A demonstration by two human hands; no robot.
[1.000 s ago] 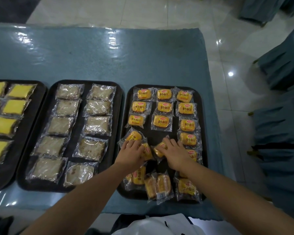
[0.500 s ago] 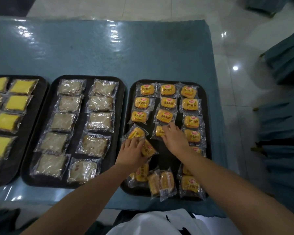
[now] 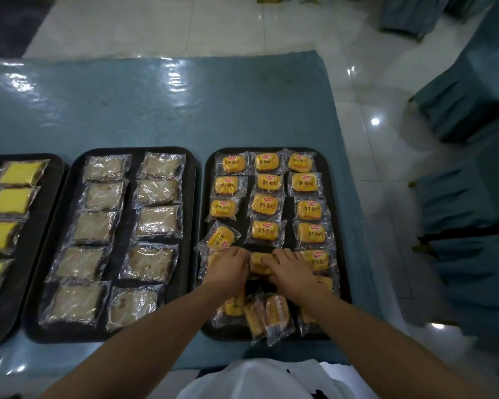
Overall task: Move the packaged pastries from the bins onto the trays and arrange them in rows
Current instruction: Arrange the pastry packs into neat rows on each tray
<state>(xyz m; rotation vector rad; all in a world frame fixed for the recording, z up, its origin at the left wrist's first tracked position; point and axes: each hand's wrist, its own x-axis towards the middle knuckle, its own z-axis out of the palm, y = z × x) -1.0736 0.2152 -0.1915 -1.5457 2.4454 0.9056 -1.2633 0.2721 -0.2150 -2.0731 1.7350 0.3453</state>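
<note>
While both hands sit low over the right tray (image 3: 338, 197), the left hand (image 3: 228, 267) and right hand (image 3: 293, 270) flank one yellow bun packet (image 3: 260, 262) in the tray's middle column. Left fingers (image 3: 240, 252) touch the packet's left end, right fingers (image 3: 280, 254) curl onto its right end; whether either truly grips it, cannot tell. Beyond that packet, packaged yellow buns (image 3: 265, 204) lie in three rows toward the tray's far edge. A tilted packet (image 3: 221, 237) sits just left of the hands, near the tray's left rim. Loose packets (image 3: 268, 313) are heaped at the tray's near edge, overhanging it. Left of this tray: middle tray (image 3: 127, 335) with pale cake packets (image 3: 159, 221) in two columns, then left tray (image 3: 55, 165) with yellow cake slices (image 3: 10, 200). All trays on the teal counter (image 3: 156, 110).
</note>
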